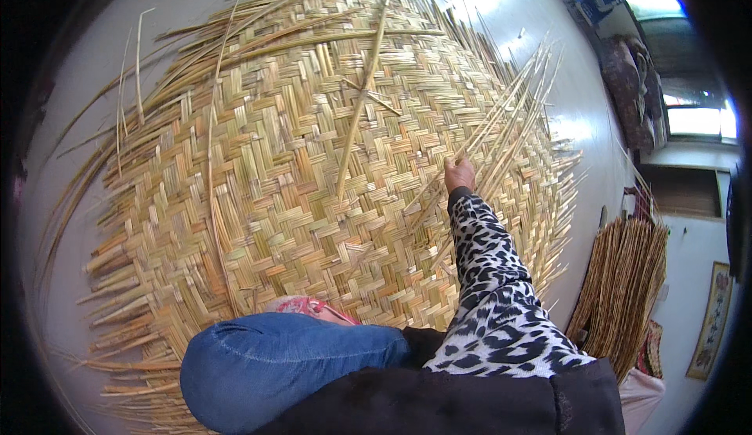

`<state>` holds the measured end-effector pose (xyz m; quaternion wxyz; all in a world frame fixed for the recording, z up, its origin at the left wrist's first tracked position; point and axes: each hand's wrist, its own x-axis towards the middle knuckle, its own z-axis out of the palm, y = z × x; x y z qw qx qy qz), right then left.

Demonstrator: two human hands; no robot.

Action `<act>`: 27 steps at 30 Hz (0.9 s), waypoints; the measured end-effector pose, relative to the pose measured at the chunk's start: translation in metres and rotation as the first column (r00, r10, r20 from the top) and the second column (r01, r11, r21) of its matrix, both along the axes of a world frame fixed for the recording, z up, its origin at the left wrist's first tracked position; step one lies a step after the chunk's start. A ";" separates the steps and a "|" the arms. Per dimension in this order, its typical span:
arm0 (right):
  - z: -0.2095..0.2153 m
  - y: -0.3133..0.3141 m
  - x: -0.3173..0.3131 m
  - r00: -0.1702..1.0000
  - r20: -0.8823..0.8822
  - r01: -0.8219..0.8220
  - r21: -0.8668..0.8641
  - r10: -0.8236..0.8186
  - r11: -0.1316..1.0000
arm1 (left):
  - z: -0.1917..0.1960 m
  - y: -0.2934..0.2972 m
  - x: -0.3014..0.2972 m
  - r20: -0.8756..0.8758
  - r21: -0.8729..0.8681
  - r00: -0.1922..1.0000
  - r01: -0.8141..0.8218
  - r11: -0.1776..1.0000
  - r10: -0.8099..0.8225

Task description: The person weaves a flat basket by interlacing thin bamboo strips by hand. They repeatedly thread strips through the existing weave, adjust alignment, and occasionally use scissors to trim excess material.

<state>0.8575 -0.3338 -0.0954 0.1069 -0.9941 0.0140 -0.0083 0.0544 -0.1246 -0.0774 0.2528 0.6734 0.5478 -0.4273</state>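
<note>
Reaching far out, your right hand [459,175] pinches a bundle of loose reed strips [513,110] rising from the right part of the woven mat [298,168]. Your left hand is out of view. The mat covers the floor [580,98]. A blue-clad knee [282,364] sits near you; more reeds [623,286] lean right.

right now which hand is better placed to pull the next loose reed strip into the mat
Right, probably. The right hand is stretched out over the woven mat, its grip at the bundle of loose reed strips that fan up from the weave. The left hand is not in view.
</note>
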 end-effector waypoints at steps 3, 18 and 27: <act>0.004 0.014 0.007 0.990 -0.123 0.067 0.002 -0.066 0.998 | 0.001 0.013 0.014 -0.005 -0.013 1.000 -0.005 1.000 0.005; -0.052 0.074 0.054 0.852 -0.513 0.399 0.515 -0.101 0.759 | -0.006 0.083 0.028 0.142 0.041 0.983 -0.125 0.991 0.118; 0.085 0.231 -0.031 0.695 -0.297 0.158 0.952 0.655 0.264 | 0.036 0.160 0.051 0.780 0.056 0.546 -0.547 0.835 0.305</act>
